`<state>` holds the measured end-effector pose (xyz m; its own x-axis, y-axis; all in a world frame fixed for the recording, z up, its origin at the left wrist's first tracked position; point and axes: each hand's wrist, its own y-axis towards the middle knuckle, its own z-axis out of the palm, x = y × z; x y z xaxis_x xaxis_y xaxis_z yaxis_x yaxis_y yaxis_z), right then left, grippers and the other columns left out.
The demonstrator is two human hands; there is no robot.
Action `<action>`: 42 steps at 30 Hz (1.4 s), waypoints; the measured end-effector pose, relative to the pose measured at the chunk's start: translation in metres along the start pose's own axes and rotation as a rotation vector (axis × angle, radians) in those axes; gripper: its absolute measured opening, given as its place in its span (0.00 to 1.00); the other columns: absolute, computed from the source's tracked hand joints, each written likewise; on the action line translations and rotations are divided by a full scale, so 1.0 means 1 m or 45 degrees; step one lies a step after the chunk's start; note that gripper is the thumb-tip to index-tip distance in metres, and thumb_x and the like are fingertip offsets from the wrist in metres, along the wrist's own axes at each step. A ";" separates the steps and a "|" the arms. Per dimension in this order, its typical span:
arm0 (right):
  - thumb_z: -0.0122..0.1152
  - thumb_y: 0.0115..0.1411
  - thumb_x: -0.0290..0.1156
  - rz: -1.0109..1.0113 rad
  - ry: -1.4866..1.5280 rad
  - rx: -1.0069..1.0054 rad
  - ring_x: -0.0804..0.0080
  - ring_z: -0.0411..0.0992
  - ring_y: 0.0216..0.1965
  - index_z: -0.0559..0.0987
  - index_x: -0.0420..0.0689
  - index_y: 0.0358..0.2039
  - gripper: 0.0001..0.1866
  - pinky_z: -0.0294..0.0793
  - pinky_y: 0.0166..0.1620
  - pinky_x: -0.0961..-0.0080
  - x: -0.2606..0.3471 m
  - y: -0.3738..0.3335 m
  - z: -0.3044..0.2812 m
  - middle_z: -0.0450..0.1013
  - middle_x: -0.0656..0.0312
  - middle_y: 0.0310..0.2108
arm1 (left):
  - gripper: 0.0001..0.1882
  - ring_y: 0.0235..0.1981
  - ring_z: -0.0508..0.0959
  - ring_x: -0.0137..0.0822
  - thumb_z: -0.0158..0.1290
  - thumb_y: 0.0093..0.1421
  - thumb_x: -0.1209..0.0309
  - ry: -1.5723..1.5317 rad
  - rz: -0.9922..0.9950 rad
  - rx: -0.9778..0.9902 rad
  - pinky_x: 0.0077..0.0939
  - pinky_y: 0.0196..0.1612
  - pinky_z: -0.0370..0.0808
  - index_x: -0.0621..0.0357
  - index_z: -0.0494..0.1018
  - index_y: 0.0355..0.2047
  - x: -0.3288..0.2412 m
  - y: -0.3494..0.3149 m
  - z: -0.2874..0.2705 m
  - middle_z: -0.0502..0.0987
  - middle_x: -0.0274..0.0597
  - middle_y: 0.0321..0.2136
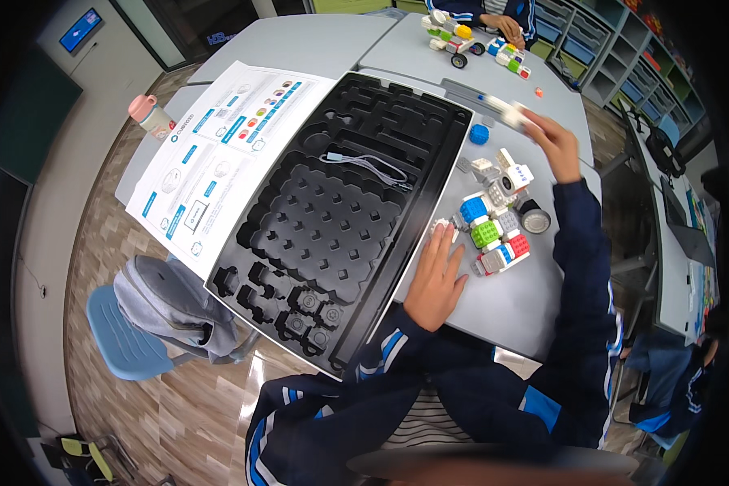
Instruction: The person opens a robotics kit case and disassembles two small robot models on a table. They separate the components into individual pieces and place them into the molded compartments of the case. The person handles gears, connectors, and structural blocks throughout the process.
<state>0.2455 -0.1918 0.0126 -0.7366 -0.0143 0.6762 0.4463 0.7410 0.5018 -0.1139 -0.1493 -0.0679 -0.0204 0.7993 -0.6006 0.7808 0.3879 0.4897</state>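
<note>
My right hand (556, 146) is raised at the far right of the table, fingers closed on a white block piece (506, 113) that is blurred; a thin part with a blue tip reaches left from it. My left hand (434, 279) lies with fingers stretched out by the box's right edge, its fingertips at a small white piece (440, 223). Between the hands sits a cluster of joined building blocks, with a blue block (474, 211), a green block (485, 235), a red block (518, 245) and a grey-and-black wheel (535, 217). Beyond it rests a loose blue block (479, 134).
A large open box with a black moulded tray (356, 283) takes up the table's middle, a coiled cable (368, 166) inside. Its printed white lid (219, 154) opens leftward. A pink-capped bottle (150, 115) stands beyond the lid. Across the table, another person's hands (504, 26) are near a block model (449, 34).
</note>
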 end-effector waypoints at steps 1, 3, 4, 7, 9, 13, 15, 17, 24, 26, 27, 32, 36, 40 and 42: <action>0.62 0.66 0.34 -0.007 0.202 0.141 0.80 0.75 0.40 0.81 0.46 0.55 0.18 0.73 0.42 0.81 0.010 0.030 0.017 0.80 0.62 0.43 | 0.26 0.72 0.53 0.61 0.61 0.56 0.76 -0.007 -0.003 0.010 0.48 0.70 0.56 0.71 0.69 0.55 0.001 0.000 0.000 0.56 0.64 0.69; 0.66 0.62 0.40 -0.147 0.012 0.345 0.74 0.77 0.37 0.85 0.48 0.50 0.18 0.75 0.43 0.77 0.027 0.090 0.059 0.83 0.56 0.41 | 0.26 0.71 0.53 0.61 0.61 0.56 0.76 -0.019 0.010 -0.006 0.48 0.70 0.56 0.71 0.69 0.54 0.001 -0.001 0.000 0.56 0.64 0.68; 0.66 0.60 0.40 -0.242 -0.231 0.449 0.67 0.78 0.35 0.85 0.52 0.48 0.17 0.76 0.42 0.74 0.034 0.112 0.077 0.83 0.55 0.40 | 0.26 0.71 0.53 0.61 0.61 0.56 0.76 -0.025 0.006 -0.012 0.48 0.70 0.56 0.71 0.69 0.54 0.002 -0.002 -0.001 0.57 0.64 0.68; 0.67 0.59 0.39 -0.396 -0.181 0.524 0.61 0.79 0.37 0.86 0.53 0.47 0.15 0.77 0.42 0.71 0.044 0.149 0.141 0.82 0.55 0.42 | 0.24 0.71 0.55 0.61 0.61 0.56 0.76 -0.022 0.021 -0.043 0.47 0.70 0.58 0.71 0.70 0.52 0.003 -0.003 0.000 0.59 0.64 0.67; 0.67 0.59 0.38 -0.514 -0.161 0.579 0.58 0.80 0.40 0.85 0.49 0.47 0.16 0.78 0.45 0.70 0.044 0.159 0.165 0.82 0.53 0.42 | 0.23 0.71 0.56 0.62 0.62 0.56 0.75 -0.024 0.021 -0.042 0.47 0.70 0.58 0.71 0.71 0.51 0.003 -0.003 0.000 0.59 0.65 0.67; 0.69 0.57 0.41 -0.554 -0.280 0.761 0.57 0.79 0.38 0.86 0.48 0.47 0.18 0.78 0.46 0.68 0.039 0.154 0.189 0.82 0.53 0.38 | 0.22 0.70 0.55 0.63 0.62 0.56 0.75 -0.040 0.028 -0.039 0.48 0.70 0.58 0.70 0.72 0.50 0.003 -0.001 -0.002 0.59 0.65 0.66; 0.68 0.58 0.39 -0.568 -0.400 0.857 0.59 0.76 0.37 0.84 0.50 0.52 0.21 0.77 0.45 0.66 0.038 0.145 0.194 0.81 0.53 0.37 | 0.22 0.70 0.55 0.63 0.62 0.56 0.75 -0.025 0.029 -0.032 0.48 0.70 0.58 0.70 0.72 0.50 0.002 0.000 -0.002 0.59 0.66 0.67; 0.65 0.60 0.35 -0.645 -0.469 0.852 0.57 0.74 0.42 0.79 0.50 0.58 0.24 0.74 0.47 0.64 0.039 0.140 0.198 0.77 0.54 0.38 | 0.22 0.70 0.55 0.64 0.62 0.55 0.75 -0.026 0.029 -0.025 0.48 0.70 0.58 0.70 0.72 0.49 0.002 0.000 -0.002 0.58 0.67 0.67; 0.62 0.64 0.36 -0.679 -0.615 0.944 0.59 0.70 0.42 0.79 0.50 0.57 0.21 0.72 0.48 0.65 0.048 0.138 0.194 0.71 0.58 0.34 | 0.21 0.71 0.55 0.63 0.59 0.58 0.74 -0.016 0.030 0.002 0.51 0.70 0.56 0.73 0.71 0.49 0.001 0.000 -0.003 0.58 0.68 0.66; 0.62 0.64 0.37 -0.678 -0.627 0.963 0.60 0.70 0.43 0.81 0.50 0.55 0.19 0.72 0.48 0.65 0.048 0.135 0.195 0.71 0.59 0.34 | 0.21 0.70 0.55 0.64 0.60 0.58 0.74 -0.010 0.032 0.002 0.51 0.70 0.57 0.73 0.71 0.49 0.002 0.000 -0.003 0.58 0.68 0.66; 0.62 0.64 0.37 -0.685 -0.609 0.944 0.61 0.70 0.44 0.81 0.50 0.54 0.18 0.73 0.48 0.65 0.048 0.133 0.197 0.71 0.59 0.35 | 0.21 0.70 0.55 0.64 0.60 0.58 0.74 -0.009 0.034 -0.004 0.51 0.70 0.57 0.73 0.71 0.49 0.002 0.000 -0.003 0.58 0.68 0.66; 0.63 0.62 0.44 -0.555 -0.335 0.981 0.63 0.74 0.44 0.83 0.50 0.51 0.19 0.75 0.47 0.66 0.046 0.148 0.169 0.76 0.57 0.41 | 0.22 0.70 0.54 0.66 0.61 0.57 0.75 -0.038 0.039 -0.022 0.51 0.69 0.57 0.71 0.72 0.50 0.003 0.000 0.000 0.57 0.68 0.67; 0.55 0.63 0.64 0.155 -0.040 1.288 0.74 0.77 0.42 0.83 0.49 0.53 0.33 0.73 0.41 0.76 0.062 0.163 0.080 0.80 0.61 0.42 | 0.23 0.71 0.53 0.66 0.60 0.58 0.76 -0.064 0.042 -0.053 0.53 0.69 0.56 0.70 0.70 0.53 0.002 -0.002 -0.001 0.57 0.66 0.68; 0.54 0.62 0.68 0.064 -0.152 1.323 0.75 0.79 0.36 0.81 0.44 0.52 0.38 0.76 0.34 0.74 0.101 0.108 0.008 0.80 0.60 0.39 | 0.28 0.71 0.53 0.65 0.59 0.60 0.75 -0.200 0.013 -0.200 0.52 0.69 0.55 0.70 0.65 0.59 -0.005 0.011 -0.007 0.55 0.65 0.68; 0.62 0.57 0.68 -0.126 -0.473 1.161 0.66 0.79 0.34 0.79 0.41 0.53 0.41 0.76 0.35 0.67 0.120 0.064 -0.004 0.79 0.57 0.36 | 0.30 0.71 0.53 0.65 0.59 0.61 0.74 -0.274 -0.050 -0.277 0.53 0.69 0.56 0.72 0.62 0.61 -0.010 0.027 -0.005 0.55 0.66 0.68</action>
<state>0.1878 -0.1491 0.1276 -0.9316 -0.0079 0.3634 -0.0731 0.9834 -0.1659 -0.0955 -0.1441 -0.0454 0.1032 0.6753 -0.7303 0.6294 0.5242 0.5736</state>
